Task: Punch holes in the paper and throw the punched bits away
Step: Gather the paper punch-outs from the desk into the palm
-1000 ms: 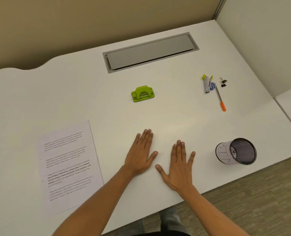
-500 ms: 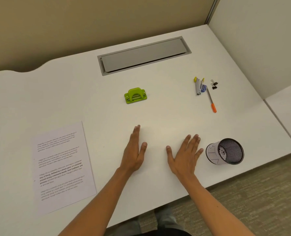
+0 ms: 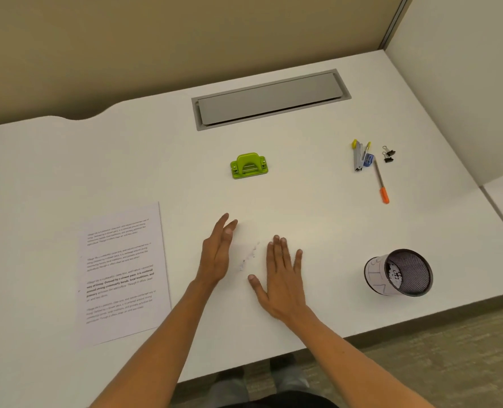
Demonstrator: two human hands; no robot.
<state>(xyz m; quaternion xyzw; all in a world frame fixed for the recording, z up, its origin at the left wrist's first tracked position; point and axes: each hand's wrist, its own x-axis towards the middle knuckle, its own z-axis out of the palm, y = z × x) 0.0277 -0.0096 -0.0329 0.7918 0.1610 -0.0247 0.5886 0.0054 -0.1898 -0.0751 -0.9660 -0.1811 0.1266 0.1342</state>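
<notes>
1. Left hand (image 3: 216,254) open, on edge, palm facing right; right hand (image 3: 282,275) open, flat on the white bench (image 3: 318,219).
2. Small white punched paper bits (image 3: 249,256) lie between the hands.
3. Printed white paper sheet (image 3: 120,272) near left.
4. Green hole punch (image 3: 248,165) far centre.
5. Black mesh cup (image 3: 399,272) right, tilted, bits inside.

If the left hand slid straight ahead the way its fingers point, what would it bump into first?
Probably the green hole punch. The left hand, tilted on its edge, points forward and slightly right across bare desk, roughly toward the punch. The line is approximate, so it might pass just beside it.
</notes>
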